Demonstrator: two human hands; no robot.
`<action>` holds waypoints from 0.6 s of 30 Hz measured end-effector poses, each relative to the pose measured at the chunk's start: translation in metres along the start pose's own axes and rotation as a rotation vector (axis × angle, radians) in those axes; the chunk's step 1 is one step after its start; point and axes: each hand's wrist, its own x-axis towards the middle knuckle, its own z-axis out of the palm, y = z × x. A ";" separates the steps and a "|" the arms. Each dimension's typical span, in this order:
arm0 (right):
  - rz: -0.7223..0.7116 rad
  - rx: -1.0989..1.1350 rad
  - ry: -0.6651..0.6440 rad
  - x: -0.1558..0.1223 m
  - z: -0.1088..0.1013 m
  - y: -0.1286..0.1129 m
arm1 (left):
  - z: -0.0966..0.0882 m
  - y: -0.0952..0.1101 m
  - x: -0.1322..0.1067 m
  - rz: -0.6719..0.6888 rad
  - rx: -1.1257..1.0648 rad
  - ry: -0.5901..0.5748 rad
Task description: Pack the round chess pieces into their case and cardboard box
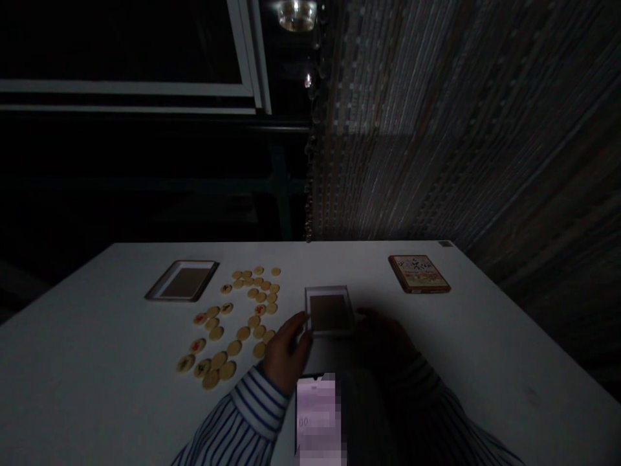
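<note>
A small shallow box (327, 290) with pale walls and a brown inside sits open in front of me. My left hand (285, 355) grips its left side, thumb and fingers at the near left corner. At the right side is my right hand (388, 340), its fingertips at the wall; deep shadow hides most of its fingers. Round wooden xiangqi pieces (234, 348) lie scattered left of the box, several showing red or dark characters. Others show plain faces. A lit phone (317, 414) is below my wrists, its screen partly pixelated.
On the white table (121, 362), another open shallow box or lid (182, 283) lies at the far left. A flat box with a printed cover (420, 273) rests at the far right. Beyond the table's back edge hang a string curtain (378, 129) and a window frame (250, 58).
</note>
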 end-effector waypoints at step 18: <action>-0.114 0.024 0.115 0.000 0.004 0.004 | -0.007 0.011 -0.008 -0.105 -0.187 0.035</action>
